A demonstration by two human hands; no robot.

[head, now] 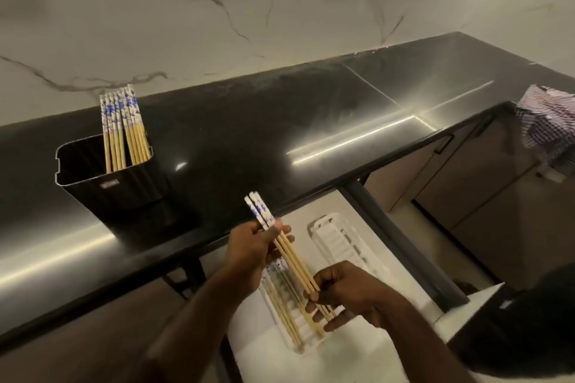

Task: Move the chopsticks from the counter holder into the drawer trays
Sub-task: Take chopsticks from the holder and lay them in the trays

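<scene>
A black holder (pixel 93 179) stands on the dark counter at the left, with several blue-and-white-topped wooden chopsticks (pixel 123 130) leaning against its back right corner. Above the open drawer, both hands hold a small bundle of chopsticks (pixel 287 253). My left hand (pixel 252 250) grips the bundle near its patterned tops and my right hand (pixel 342 295) pinches its thin tips. Beneath the bundle a white tray (pixel 300 340) in the drawer holds several chopsticks (pixel 280 305). A second white tray (pixel 342 246) lies beside it to the right, and I see no chopsticks in it.
The glossy black counter (pixel 280 121) runs from left to back right under a marble wall. The white drawer (pixel 314 205) is pulled out below the counter's front edge. A striped cloth (pixel 547 124) hangs at the right edge. Dark cabinet fronts fill the right side.
</scene>
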